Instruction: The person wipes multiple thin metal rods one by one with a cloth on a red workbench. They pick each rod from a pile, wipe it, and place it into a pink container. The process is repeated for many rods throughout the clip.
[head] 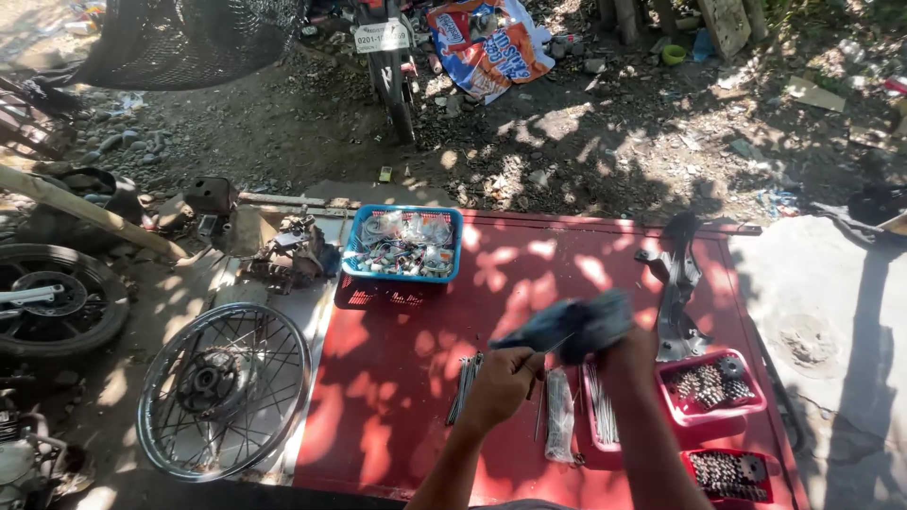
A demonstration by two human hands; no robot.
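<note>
My left hand (501,381) pinches a thin metal spoke (551,350) that runs up into a dark blue-grey rag (572,326). My right hand (631,348) grips that rag and is mostly hidden under it. Both hands hover over a red table (397,368). A loose bundle of spokes (464,387) lies on the table just left of my left hand. A clear plastic bag (559,414) lies below the hands. More spokes (601,406) rest in a red tray beside it.
A blue basket (402,244) of small parts sits at the table's far edge. Two red trays (710,387) of sprockets and a metal bracket (675,288) stand at right. A spoked wheel (225,390) lies left of the table, with a tyre (57,299) and engine parts beyond. A motorcycle (389,57) is parked behind.
</note>
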